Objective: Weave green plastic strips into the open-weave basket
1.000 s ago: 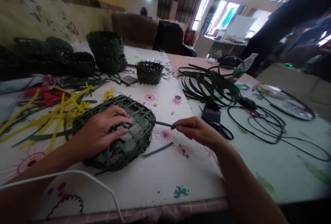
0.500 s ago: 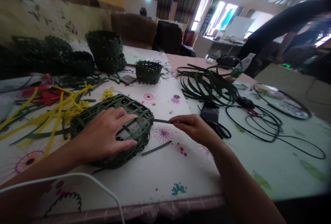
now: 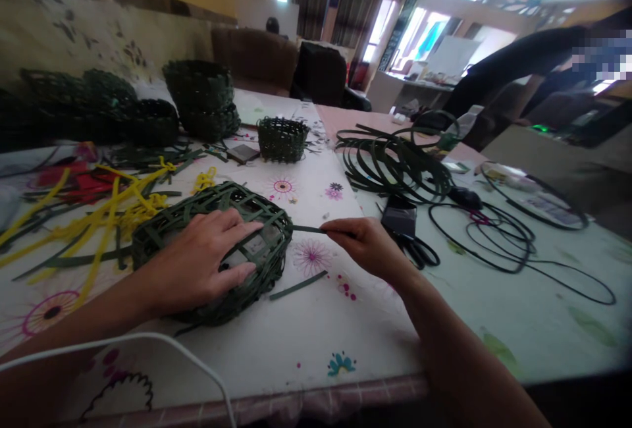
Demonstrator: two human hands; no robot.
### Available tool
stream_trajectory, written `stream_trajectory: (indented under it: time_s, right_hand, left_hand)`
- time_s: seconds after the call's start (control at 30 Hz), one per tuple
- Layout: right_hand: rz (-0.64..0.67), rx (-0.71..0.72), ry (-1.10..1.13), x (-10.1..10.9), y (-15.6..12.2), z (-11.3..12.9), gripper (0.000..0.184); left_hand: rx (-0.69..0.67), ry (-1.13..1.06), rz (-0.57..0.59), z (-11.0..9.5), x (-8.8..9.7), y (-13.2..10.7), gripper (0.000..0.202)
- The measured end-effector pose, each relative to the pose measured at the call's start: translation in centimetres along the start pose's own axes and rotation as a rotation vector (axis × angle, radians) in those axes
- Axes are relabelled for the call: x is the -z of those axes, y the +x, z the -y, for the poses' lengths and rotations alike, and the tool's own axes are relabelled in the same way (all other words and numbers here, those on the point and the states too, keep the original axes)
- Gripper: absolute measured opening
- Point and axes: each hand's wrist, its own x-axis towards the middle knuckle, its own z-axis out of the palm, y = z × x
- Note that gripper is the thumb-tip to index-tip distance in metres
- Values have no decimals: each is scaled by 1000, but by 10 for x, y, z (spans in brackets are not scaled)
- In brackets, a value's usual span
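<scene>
1. While the right hand (image 3: 368,247) pinches a green strip (image 3: 307,229) between thumb and fingers, the wrist is bent slightly.
2. Left hand (image 3: 197,260) lies open, fingers spread, on the green woven basket (image 3: 266,250).
3. This basket sits on the flowered tablecloth (image 3: 257,349), and the strip comes from its side.

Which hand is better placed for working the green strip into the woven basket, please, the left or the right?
Probably the right. The right hand pinches the strip right beside the basket's edge. The left hand lies spread on top of the basket, so it seems better used for keeping the basket steady.
</scene>
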Motion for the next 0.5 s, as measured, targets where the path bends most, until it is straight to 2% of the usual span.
stream_trajectory:
  time_s: [0.2, 0.4, 0.5]
  right_hand:
    - [21, 36, -183, 16, 11, 17, 27]
    - [205, 25, -106, 28, 38, 10, 24]
    - [218, 51, -117, 31, 45, 9, 24]
  left_hand:
    - [-12, -8, -9, 2, -1, -2, 55]
    - [-16, -26, -21, 3, -3, -1, 56]
    - [-22, -26, -33, 4, -3, -2, 56]
